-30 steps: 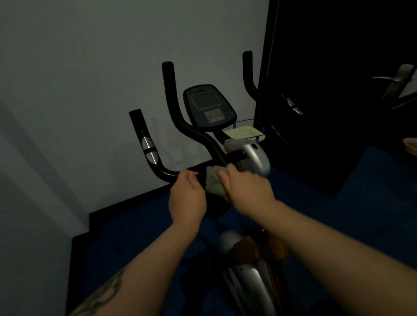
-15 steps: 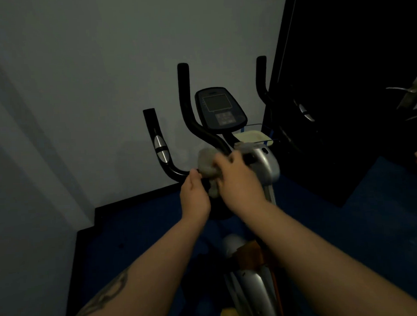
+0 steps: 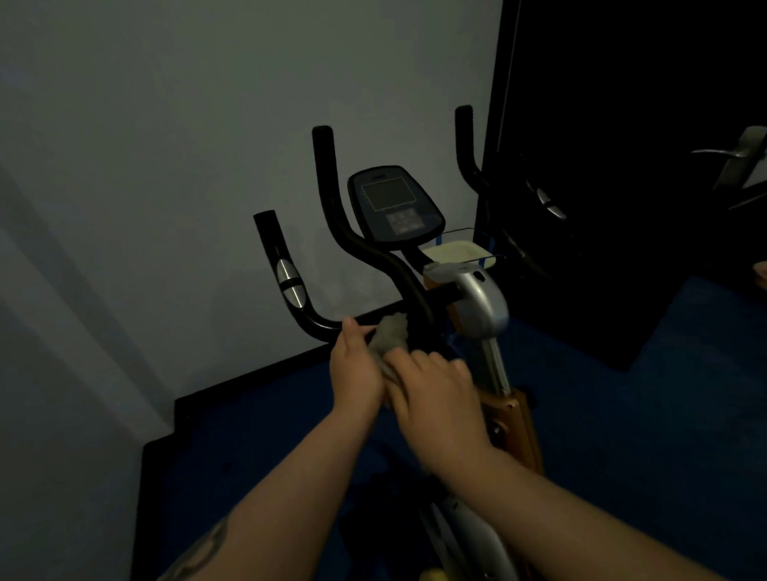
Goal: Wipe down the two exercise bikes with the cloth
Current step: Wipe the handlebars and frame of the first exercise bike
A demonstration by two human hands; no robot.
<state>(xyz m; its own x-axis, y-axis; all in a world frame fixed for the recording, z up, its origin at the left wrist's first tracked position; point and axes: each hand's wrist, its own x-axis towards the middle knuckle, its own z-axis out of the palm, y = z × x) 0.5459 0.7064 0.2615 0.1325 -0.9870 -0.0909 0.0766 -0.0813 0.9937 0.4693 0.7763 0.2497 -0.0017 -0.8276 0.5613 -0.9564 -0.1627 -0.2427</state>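
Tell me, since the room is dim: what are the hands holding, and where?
Both hands, left hand and right hand, grip the grey cloth by its lower end.

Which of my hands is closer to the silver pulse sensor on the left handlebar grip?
Left. Your left hand is at the handlebar's lower bend, just below and right of the silver sensor. Your right hand sits farther right, holding the cloth near the bike's center post.
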